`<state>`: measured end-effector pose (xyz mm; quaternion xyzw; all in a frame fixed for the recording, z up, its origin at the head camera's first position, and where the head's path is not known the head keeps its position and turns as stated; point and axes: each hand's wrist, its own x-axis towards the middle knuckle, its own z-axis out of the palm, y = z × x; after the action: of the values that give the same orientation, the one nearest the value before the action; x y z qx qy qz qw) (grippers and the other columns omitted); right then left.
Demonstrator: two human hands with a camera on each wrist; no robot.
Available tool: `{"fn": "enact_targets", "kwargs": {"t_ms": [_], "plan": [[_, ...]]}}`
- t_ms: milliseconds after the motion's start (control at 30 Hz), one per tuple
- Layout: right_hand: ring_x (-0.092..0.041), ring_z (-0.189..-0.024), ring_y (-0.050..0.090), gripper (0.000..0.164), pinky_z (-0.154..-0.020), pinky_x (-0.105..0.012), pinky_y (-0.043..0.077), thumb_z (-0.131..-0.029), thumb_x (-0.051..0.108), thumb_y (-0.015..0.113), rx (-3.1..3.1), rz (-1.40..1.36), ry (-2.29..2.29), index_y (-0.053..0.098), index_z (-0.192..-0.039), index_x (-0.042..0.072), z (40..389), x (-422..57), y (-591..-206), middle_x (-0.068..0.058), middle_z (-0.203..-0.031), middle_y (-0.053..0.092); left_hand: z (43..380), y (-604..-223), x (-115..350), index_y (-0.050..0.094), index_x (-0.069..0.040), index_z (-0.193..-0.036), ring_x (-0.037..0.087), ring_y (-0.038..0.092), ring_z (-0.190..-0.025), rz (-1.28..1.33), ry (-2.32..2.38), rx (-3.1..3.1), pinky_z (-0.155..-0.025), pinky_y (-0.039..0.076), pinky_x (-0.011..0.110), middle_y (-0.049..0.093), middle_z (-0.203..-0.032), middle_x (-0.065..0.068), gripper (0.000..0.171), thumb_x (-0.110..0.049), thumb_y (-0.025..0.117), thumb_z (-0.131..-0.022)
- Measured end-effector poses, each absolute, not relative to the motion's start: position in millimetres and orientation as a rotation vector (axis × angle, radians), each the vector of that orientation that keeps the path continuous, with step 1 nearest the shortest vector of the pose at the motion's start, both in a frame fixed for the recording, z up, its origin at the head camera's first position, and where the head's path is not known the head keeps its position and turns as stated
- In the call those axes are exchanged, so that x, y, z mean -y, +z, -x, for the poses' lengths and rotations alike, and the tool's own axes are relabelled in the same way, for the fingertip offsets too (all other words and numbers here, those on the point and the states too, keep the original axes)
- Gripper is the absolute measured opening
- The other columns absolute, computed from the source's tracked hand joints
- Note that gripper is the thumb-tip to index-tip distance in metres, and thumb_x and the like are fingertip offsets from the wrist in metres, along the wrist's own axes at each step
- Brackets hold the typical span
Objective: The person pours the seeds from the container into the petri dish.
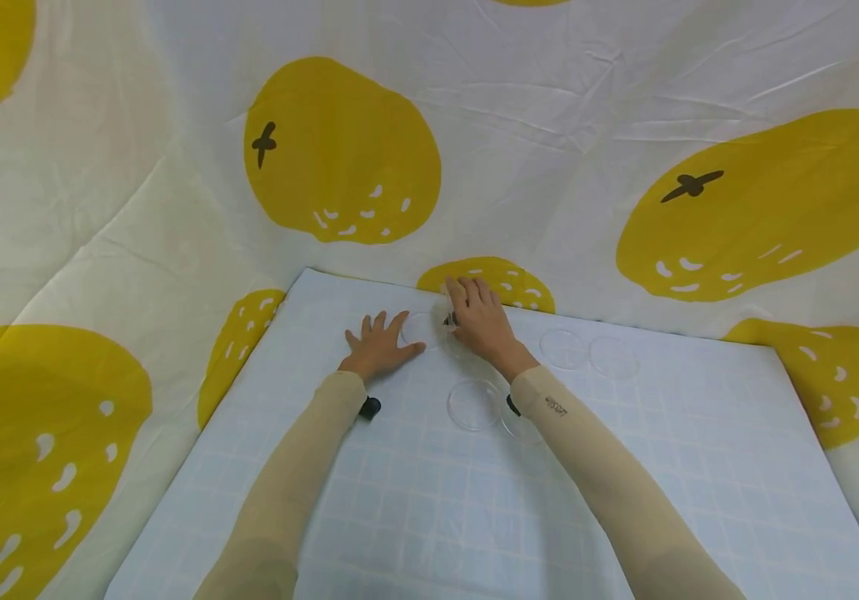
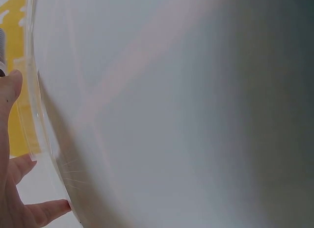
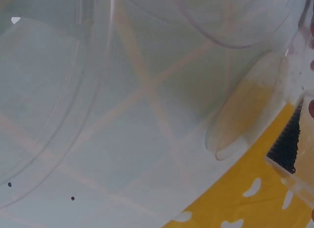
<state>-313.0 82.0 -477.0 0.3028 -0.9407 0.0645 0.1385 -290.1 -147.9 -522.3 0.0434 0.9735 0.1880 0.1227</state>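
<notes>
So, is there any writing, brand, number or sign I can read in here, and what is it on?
Possibly "LetsSlim": dark lettering on the right sleeve, upside down and too small and blurred to be sure.
No other words or numbers show; the dark cross marks on the yellow printed shapes look like drawing, not letters.

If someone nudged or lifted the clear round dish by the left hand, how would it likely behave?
Lying flat, the clear round dish by the left hand would probably slide over the table cover rather than roll. Its thin, see-through wall suggests it is light and stiff, perhaps brittle. Its smooth surface may be slippery.
</notes>
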Motion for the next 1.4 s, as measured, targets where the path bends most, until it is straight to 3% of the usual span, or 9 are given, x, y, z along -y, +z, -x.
{"fn": "enact_targets", "kwargs": {"t_ms": [1400], "plan": [[-0.043, -0.133, 0.039, 0.093, -0.107, -0.054, 0.036, -0.078, 0.02, 0.088, 2.613, -0.906, 0.065, 0.033, -0.151, 0.003, 312.2, -77.2, -478.1, -0.025, -0.144, 0.043, 292.9, -525.6, 148.9, 0.023, -0.029, -0.16, 0.053, 0.005, -0.146, -0.129, 0.567, -2.837, -0.103, 0.002, 0.08, 0.017, -0.162, 0.021, 0.091, -0.077, 0.049, -0.088]]}}
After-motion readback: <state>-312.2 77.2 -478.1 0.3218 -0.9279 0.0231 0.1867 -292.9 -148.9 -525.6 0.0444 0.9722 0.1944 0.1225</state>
